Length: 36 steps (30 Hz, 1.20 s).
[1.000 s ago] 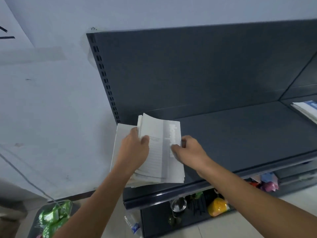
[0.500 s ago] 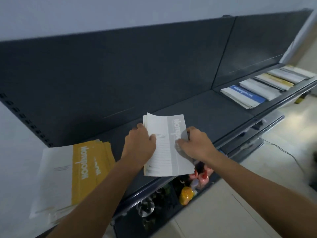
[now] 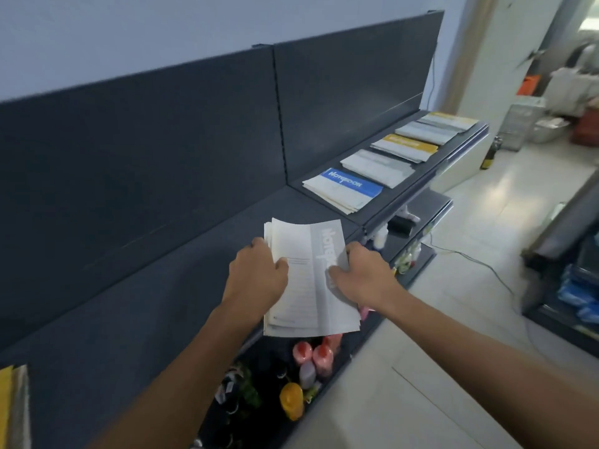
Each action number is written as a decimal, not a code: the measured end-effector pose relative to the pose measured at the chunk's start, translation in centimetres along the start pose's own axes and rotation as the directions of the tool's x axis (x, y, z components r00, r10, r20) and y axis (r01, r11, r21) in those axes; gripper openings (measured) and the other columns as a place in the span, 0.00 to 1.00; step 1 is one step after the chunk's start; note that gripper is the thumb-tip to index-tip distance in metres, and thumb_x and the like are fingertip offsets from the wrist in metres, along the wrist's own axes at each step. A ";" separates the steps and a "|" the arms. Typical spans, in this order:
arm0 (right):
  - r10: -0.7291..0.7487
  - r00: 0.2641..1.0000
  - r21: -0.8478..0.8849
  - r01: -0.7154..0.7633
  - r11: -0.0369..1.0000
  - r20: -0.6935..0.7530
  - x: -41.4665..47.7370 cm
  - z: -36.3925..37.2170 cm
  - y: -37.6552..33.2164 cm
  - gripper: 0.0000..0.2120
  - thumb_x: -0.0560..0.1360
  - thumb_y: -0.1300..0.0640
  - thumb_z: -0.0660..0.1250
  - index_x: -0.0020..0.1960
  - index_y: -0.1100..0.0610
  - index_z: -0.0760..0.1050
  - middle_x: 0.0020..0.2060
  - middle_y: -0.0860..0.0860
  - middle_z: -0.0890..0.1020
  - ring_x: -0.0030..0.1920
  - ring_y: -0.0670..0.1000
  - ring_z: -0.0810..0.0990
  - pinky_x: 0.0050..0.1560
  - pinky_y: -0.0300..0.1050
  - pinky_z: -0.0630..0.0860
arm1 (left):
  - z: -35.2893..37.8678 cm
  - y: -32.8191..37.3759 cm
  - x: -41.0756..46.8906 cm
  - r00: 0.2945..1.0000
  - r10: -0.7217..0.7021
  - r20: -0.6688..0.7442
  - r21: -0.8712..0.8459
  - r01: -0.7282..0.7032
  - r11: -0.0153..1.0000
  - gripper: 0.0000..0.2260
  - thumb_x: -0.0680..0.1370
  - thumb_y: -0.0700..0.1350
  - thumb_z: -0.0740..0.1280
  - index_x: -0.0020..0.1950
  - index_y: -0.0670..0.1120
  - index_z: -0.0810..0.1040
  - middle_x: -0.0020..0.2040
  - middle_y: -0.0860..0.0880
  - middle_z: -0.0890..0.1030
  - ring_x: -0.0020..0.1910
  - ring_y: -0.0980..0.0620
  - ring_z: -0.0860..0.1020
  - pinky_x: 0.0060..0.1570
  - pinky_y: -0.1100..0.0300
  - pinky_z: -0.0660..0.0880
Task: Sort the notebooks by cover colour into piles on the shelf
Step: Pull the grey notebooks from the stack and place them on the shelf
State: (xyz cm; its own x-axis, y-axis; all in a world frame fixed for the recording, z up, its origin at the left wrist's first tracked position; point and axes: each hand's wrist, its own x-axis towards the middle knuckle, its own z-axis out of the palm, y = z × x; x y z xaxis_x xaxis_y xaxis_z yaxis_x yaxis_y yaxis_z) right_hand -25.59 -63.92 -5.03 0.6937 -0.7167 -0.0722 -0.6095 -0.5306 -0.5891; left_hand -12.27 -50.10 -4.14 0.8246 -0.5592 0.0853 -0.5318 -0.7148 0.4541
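We held a thin stack of grey-banded notebooks (image 3: 311, 280) in both hands over the front edge of the dark shelf (image 3: 129, 319). Our left hand (image 3: 257, 277) gripped its left edge, with the thumb curled onto the top cover. Our right hand (image 3: 359, 277) pinched the right edge beside the grey band. Far to the right on the shelf lay a row of piles: a blue pile (image 3: 345, 187), a grey pile (image 3: 377, 166), a yellow pile (image 3: 405, 145), and more beyond. A yellow-covered pile (image 3: 9, 406) showed partly at the near left.

Dark shelf (image 3: 181, 306) with notebook piles (image 3: 343, 189)
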 end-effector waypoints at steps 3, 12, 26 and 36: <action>0.038 0.999 0.014 -0.038 0.999 0.004 1.2 -2.6 3.5 0.14 0.75 0.48 0.66 0.52 0.57 0.70 0.43 0.51 0.79 0.42 0.55 0.79 0.43 0.51 0.78 | 2.2 4.0 0.9 0.999 0.018 0.031 -0.009 -0.017 1.000 0.13 0.79 0.53 0.66 0.56 0.45 0.71 0.51 0.47 0.79 0.43 0.49 0.74 0.40 0.55 0.70; 0.121 0.990 0.062 -0.117 0.991 -0.070 4.7 -8.1 10.0 0.12 0.75 0.49 0.67 0.51 0.56 0.71 0.42 0.50 0.79 0.40 0.50 0.76 0.32 0.44 0.68 | 6.0 12.7 5.1 0.990 0.100 0.100 0.004 -0.101 0.995 0.15 0.80 0.54 0.67 0.59 0.46 0.72 0.54 0.47 0.79 0.46 0.50 0.76 0.42 0.55 0.72; 0.386 0.908 0.124 -0.370 0.921 -0.162 13.2 -16.4 19.1 0.15 0.76 0.48 0.65 0.59 0.55 0.74 0.52 0.52 0.81 0.50 0.55 0.80 0.53 0.54 0.80 | 15.0 26.4 15.5 0.912 0.354 0.207 -0.076 -0.346 0.935 0.14 0.80 0.53 0.64 0.60 0.45 0.72 0.54 0.46 0.78 0.50 0.47 0.76 0.45 0.54 0.71; 0.440 0.878 0.159 -0.415 0.896 -0.190 20.2 -19.8 25.8 0.15 0.75 0.46 0.66 0.58 0.52 0.74 0.49 0.49 0.82 0.45 0.51 0.81 0.44 0.47 0.80 | 20.8 33.4 21.7 0.888 0.402 0.222 -0.059 -0.399 0.915 0.15 0.80 0.53 0.64 0.60 0.44 0.72 0.54 0.45 0.79 0.44 0.49 0.72 0.43 0.55 0.69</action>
State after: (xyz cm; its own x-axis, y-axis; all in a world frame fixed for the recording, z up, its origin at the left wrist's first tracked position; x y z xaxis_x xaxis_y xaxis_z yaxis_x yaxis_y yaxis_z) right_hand -34.92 -101.03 -5.72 0.2675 -0.9484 -0.1701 -0.7729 -0.1058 -0.6256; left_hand -16.21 -94.84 -5.54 0.4759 -0.8774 0.0609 -0.8043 -0.4061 0.4338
